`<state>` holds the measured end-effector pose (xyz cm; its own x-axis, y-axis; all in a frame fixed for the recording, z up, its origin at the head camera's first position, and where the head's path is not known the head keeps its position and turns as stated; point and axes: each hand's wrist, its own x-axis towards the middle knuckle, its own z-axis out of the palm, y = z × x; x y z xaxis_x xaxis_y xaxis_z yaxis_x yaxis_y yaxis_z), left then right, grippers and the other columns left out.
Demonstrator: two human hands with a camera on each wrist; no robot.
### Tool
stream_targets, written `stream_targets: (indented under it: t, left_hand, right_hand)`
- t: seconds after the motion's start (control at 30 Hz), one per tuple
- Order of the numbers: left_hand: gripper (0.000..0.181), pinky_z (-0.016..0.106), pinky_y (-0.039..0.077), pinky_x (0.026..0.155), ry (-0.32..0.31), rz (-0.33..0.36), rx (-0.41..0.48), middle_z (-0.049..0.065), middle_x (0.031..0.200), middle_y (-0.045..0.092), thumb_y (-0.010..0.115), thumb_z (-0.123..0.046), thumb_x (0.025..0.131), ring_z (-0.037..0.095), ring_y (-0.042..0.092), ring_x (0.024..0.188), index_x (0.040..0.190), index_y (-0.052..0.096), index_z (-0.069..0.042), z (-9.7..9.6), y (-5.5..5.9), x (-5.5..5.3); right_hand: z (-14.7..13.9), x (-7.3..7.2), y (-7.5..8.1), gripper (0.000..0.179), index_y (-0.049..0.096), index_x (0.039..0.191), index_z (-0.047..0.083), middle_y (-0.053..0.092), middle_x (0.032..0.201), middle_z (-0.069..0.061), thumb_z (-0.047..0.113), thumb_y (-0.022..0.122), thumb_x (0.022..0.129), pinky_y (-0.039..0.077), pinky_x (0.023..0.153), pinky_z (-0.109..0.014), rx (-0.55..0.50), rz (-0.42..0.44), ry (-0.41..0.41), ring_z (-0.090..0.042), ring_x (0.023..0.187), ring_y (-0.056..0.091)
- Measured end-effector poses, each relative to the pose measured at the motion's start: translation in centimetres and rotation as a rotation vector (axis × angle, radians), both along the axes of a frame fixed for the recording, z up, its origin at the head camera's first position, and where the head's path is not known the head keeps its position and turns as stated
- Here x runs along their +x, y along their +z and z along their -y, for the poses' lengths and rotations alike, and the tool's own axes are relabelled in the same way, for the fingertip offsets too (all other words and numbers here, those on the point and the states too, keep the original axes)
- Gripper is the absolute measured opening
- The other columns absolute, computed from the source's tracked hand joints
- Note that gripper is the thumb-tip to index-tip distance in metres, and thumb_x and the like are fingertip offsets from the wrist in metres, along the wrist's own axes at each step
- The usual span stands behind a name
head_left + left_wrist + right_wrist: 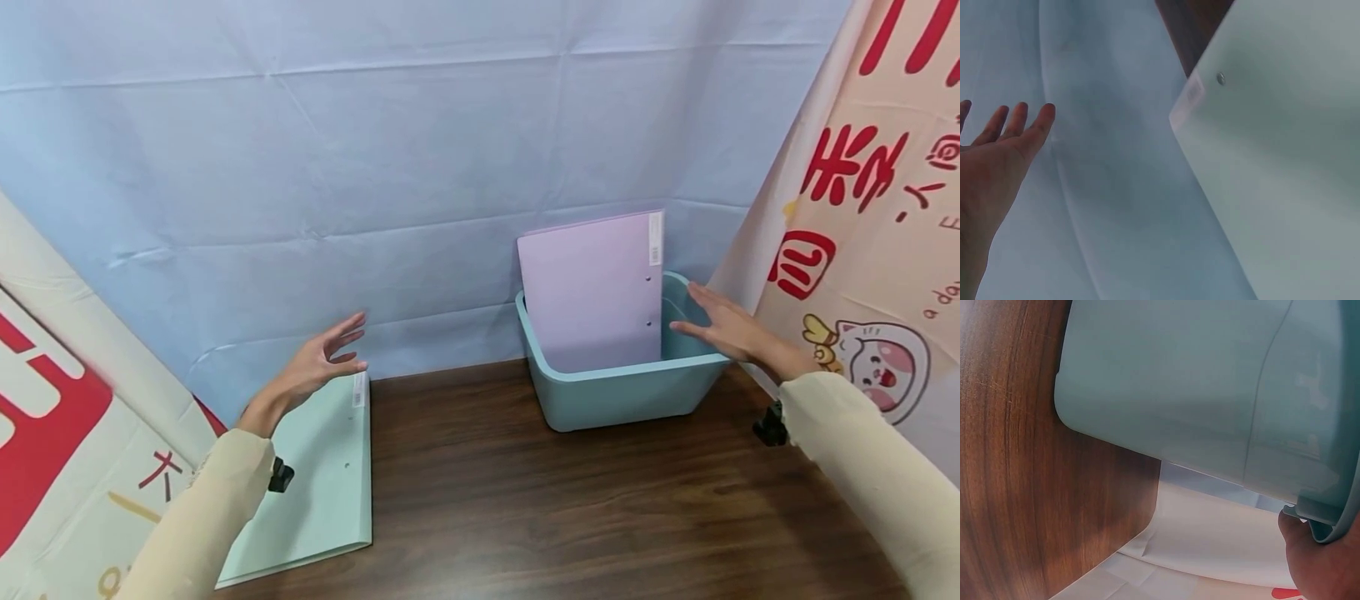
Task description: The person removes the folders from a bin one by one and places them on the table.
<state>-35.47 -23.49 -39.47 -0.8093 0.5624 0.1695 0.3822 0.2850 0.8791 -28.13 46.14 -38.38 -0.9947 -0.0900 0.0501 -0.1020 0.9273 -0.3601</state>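
Note:
My left hand [315, 367] is raised over the far end of a mint green file folder [326, 475], its fingers loosely spread and nothing held. The folder lies flat at the table's left, with a white label at its far right corner; in the left wrist view the hand [997, 162] appears apart from it. At the right, a teal plastic bin [630, 398] holds a lilac file folder [588, 292] leaning upright against the back. My right hand [731, 329] is at the bin's right rim, fingers extended and thumb apart. The right wrist view shows it [1329, 562] overlapping the rim.
A dark wood table [465, 467] lies beneath everything. Pale blue cloth [420, 167] hangs behind it. Printed cloths with red characters hang on the left [67, 417] and the right [885, 233], the right one close beside the bin.

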Motion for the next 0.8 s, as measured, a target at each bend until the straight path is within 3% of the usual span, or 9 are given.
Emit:
stream_targets:
  t: [0.27,0.8]
  left_hand:
    - [0.092,0.051,0.034,0.123,-0.035,0.015,0.022,0.008,0.176,0.023,0.079,-0.013,0.097,0.031,0.028,0.16,0.171,0.025,-0.017,-1.9,0.4,-0.2]
    - [0.09,0.058,0.028,0.126,-0.116,0.035,0.075,0.011,0.176,0.023,0.08,-0.013,0.097,0.033,0.025,0.161,0.17,0.027,-0.015,-6.1,1.1,-0.1]
  right_hand:
    - [-0.1,0.1,0.0,0.103,0.004,0.168,-0.002,0.007,0.171,-0.035,0.058,0.057,0.104,0.013,0.115,-0.083,-0.01,-0.007,-0.006,-0.06,0.155,0.009]
    - [0.2,0.1,0.3,0.102,0.002,0.168,-0.002,0.005,0.172,-0.034,0.058,0.056,0.104,0.013,0.116,-0.082,0.013,0.016,-0.003,-0.059,0.155,0.008]
